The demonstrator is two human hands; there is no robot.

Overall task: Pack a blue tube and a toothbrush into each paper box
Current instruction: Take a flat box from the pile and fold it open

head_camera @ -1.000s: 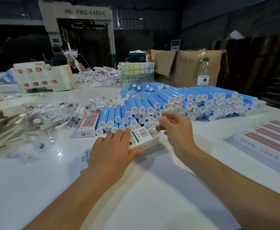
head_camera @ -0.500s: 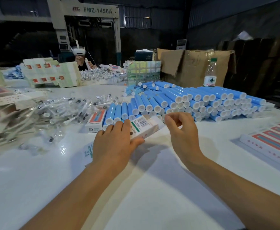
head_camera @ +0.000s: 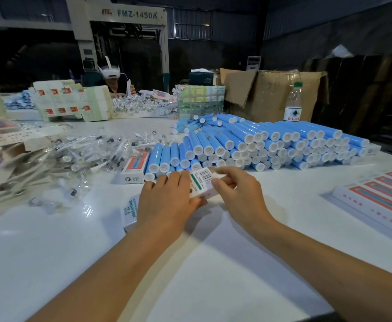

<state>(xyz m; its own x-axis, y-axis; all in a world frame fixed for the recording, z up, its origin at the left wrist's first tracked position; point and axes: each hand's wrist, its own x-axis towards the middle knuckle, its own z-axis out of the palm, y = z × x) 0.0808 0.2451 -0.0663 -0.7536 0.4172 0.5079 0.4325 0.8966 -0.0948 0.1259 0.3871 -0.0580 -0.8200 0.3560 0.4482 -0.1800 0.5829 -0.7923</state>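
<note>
Holding one paper box [head_camera: 202, 182], two hands: left hand [head_camera: 167, 203], right hand [head_camera: 239, 194].

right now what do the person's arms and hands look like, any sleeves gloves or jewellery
Both forearms are bare right down to the bottom edge of the picture, with no sleeve showing. The left hand and the right hand wear no gloves, and no ring, watch or wristband is visible on either. No tape, markings or cables show on them.
</note>
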